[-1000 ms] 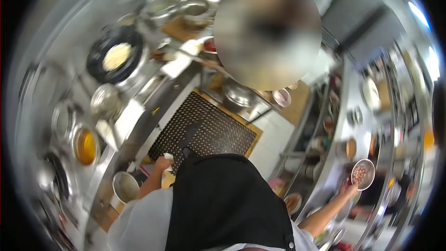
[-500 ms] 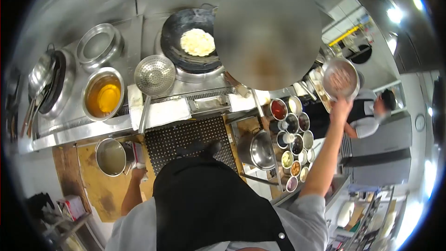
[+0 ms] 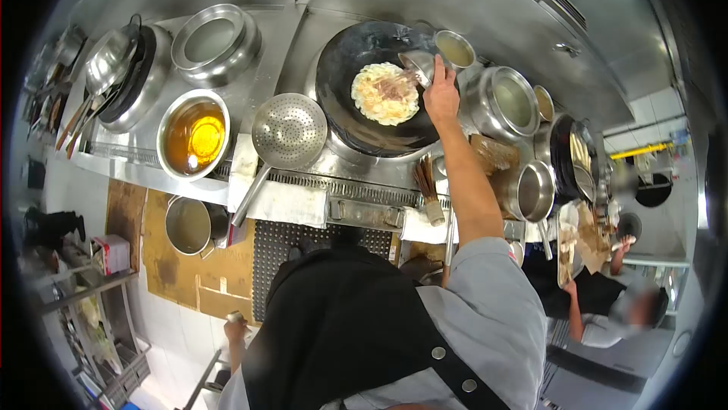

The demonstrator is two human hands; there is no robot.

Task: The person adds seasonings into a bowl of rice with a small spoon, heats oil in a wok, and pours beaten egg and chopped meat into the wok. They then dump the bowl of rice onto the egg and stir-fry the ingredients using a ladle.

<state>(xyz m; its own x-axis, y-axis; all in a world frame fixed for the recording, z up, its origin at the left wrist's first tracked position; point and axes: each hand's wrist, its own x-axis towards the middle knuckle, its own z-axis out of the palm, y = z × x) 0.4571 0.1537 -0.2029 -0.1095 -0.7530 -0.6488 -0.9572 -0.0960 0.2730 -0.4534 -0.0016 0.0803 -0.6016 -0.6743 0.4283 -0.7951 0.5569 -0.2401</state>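
My right hand (image 3: 441, 95) holds a small metal bowl (image 3: 418, 65) tipped over the black wok (image 3: 371, 42). Chopped reddish meat (image 3: 394, 89) lies on the pale egg-like food (image 3: 379, 111) in the wok. Low at my left side, my left hand (image 3: 236, 326) is closed around a small whitish cloth (image 3: 235, 317). A perforated metal skimmer (image 3: 289, 131) rests left of the wok, its handle pointing toward me. Farther left is a metal bowl of golden liquid (image 3: 193, 135).
Several metal pots, including a wide one (image 3: 516, 101), stand right of the wok. A bamboo brush (image 3: 429, 196) is at the stove's front edge. A pot (image 3: 189, 226) stands lower left. A co-worker (image 3: 607, 319) is at the far right, near a tray.
The view has swung toward the stove. My right hand has brought the bowl from the right to above the wok and tipped it; meat now lies on the pale food.
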